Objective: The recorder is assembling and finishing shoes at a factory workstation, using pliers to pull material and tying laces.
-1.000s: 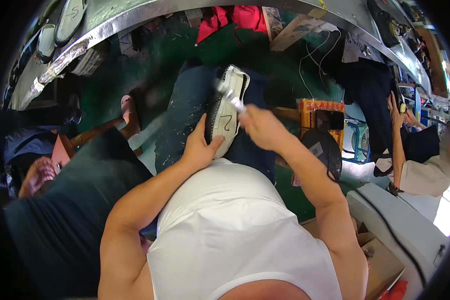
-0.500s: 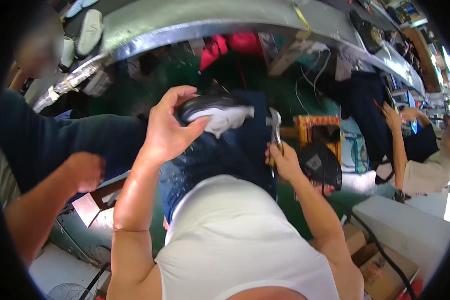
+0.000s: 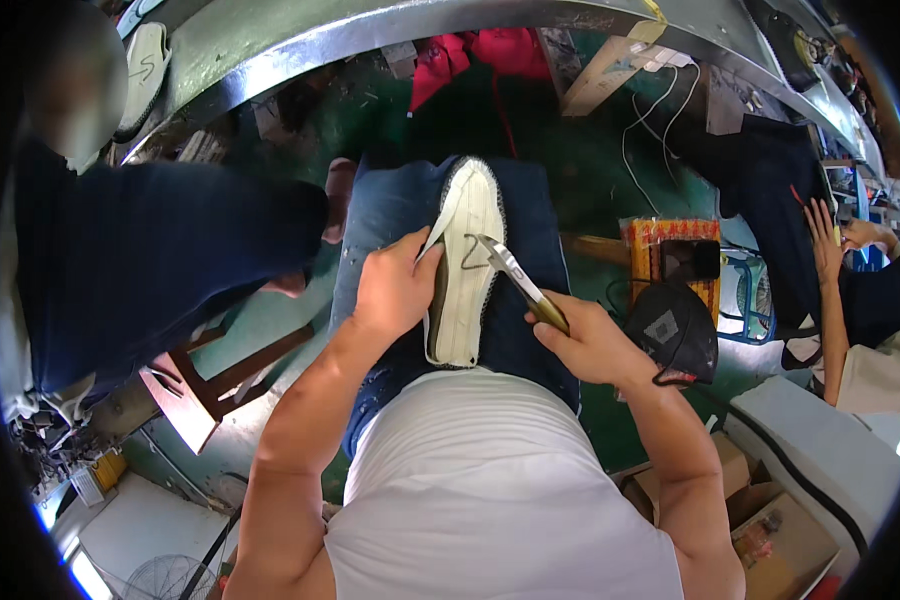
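A shoe (image 3: 464, 262) lies sole-up on my lap, its pale sole facing me with a dark mark drawn on it. My left hand (image 3: 395, 288) grips the shoe's left edge and holds it steady. My right hand (image 3: 582, 340) is closed around the handle of a metal tool (image 3: 518, 282) with a flat silvery head. The tool's tip rests on the sole near its middle. My legs in blue jeans (image 3: 380, 215) lie under the shoe.
A person in dark blue clothing (image 3: 140, 260) stands close on my left. Another person's hands (image 3: 832, 232) work at the right. A curved metal conveyor rim (image 3: 370, 30) runs along the top. A black mask (image 3: 678, 330), orange crate (image 3: 670, 238) and cardboard boxes (image 3: 770, 520) sit right.
My left hand brought the shoe down from raised height onto my lap, sole up. My right hand moved the tool in until its tip touches the sole.
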`<action>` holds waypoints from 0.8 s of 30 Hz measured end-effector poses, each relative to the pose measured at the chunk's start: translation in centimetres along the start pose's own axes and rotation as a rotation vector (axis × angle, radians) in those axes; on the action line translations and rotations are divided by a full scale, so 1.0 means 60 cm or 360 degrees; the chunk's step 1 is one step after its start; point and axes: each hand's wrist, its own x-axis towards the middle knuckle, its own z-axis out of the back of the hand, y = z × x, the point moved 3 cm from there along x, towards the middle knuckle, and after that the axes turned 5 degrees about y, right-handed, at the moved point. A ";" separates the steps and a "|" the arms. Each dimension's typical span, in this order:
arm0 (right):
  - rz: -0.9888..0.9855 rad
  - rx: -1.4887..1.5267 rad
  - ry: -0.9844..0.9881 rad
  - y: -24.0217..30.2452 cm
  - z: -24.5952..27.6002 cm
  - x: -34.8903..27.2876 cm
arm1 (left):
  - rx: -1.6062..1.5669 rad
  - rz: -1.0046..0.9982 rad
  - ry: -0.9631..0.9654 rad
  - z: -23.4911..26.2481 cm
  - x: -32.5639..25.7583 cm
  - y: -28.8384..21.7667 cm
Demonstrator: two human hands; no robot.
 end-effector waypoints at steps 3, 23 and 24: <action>0.0126 -0.0092 0.0067 0.021 0.003 0.008 | 0.0189 -0.0170 -0.0276 -0.018 -0.007 -0.010; -0.0206 -0.1197 0.0469 0.100 0.046 0.083 | -0.2158 0.0506 0.0344 -0.128 0.014 0.101; -0.0159 -0.1128 0.0333 0.084 0.036 0.075 | -0.2164 0.0536 0.0356 -0.124 0.006 0.095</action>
